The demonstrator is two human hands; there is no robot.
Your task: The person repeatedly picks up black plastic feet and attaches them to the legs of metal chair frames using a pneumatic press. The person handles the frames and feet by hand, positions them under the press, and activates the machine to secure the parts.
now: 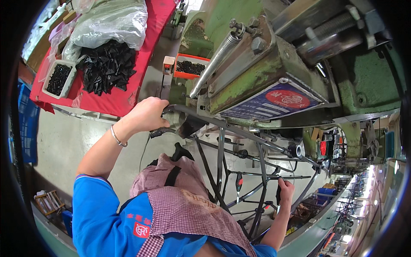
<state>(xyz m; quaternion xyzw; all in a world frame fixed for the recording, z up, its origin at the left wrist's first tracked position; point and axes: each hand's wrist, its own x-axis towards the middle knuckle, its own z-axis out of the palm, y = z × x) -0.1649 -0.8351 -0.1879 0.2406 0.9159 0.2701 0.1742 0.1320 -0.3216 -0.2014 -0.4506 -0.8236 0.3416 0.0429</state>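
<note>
A black tubular metal frame (221, 160) stretches from beneath the green machine toward the lower right. My left hand (147, 115) reaches to the frame's upper left end, its fingers closed round the tube there. Lower right, beside the frame's far tubes, my right hand (286, 191) is closed on a dark, handle-like piece (278, 193); whether that belongs to the frame or is a separate tool, I cannot tell. Above the frame hangs the green press-like machine (252, 73), with a coil spring (216, 62) on its side. A red-and-black-handled tool (239, 184) shows between the tubes.
At upper left, a red-covered table (147, 55) bears a heap of black triangular pieces (107, 67), a plastic bag (111, 21) and a white tub of small dark parts (58, 79). An orange bin (188, 75) of black pieces sits by the machine. A blue crate (28, 124) stands far left.
</note>
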